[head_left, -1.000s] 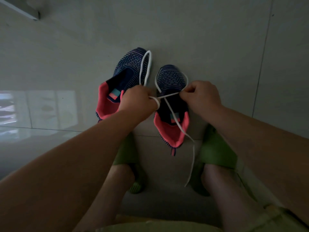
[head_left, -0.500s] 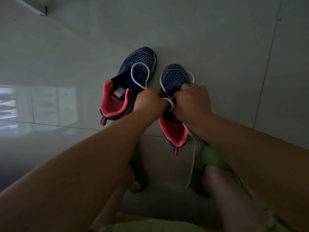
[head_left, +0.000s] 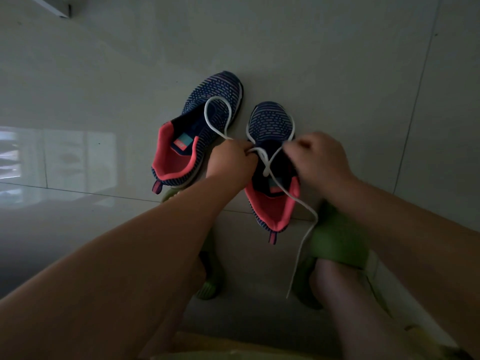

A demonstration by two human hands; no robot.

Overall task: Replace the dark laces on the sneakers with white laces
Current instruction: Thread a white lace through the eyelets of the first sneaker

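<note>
Two dark-blue knit sneakers with coral-pink linings stand side by side on the floor, toes pointing away from me. The left sneaker (head_left: 197, 136) has no lace in it. A white lace (head_left: 267, 162) crosses over the tongue of the right sneaker (head_left: 270, 126). My left hand (head_left: 230, 159) pinches one part of the lace, whose loop arches over the left sneaker. My right hand (head_left: 317, 158) grips the other part near the right sneaker's throat. A free lace end trails down toward my right foot.
Pale tiled floor (head_left: 337, 61) surrounds the shoes, with a bright reflection at the left. My feet in green slippers (head_left: 337, 237) sit just behind the sneakers. A white ledge (head_left: 52, 6) shows at the top left corner.
My hands came together over the right sneaker, then drew slightly apart, leaving the lace crossed over the tongue. The loop by my left hand has dropped lower over the left sneaker.
</note>
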